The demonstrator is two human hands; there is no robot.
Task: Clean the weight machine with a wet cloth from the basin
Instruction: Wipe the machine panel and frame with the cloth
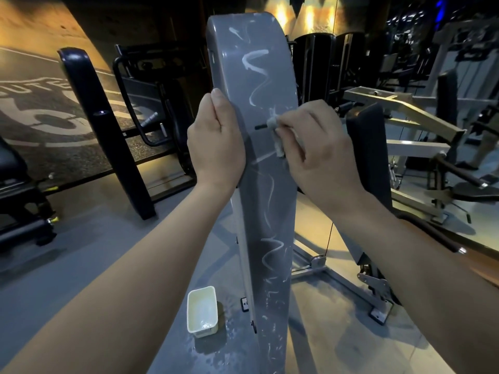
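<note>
Left hand (216, 141) fingers curled round weight machine (256, 63) edge | right hand (318, 147) fingers pinching cloth (275, 130) at centre | basin (202, 309) on floor, 6 o'clock | white streaks (255, 63) toward 12 and 6: wiping judged partway, much left

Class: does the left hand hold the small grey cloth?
No, the right hand pinches that cloth; the left hand grips the curved grey panel.

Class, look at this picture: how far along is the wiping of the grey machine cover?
Done: the cloth is out of the basin on the floor. In hand: the right hand presses the cloth to the grey cover at mid-height; the left hand grips its edge. Left: white streaks above and below the cloth.
</note>
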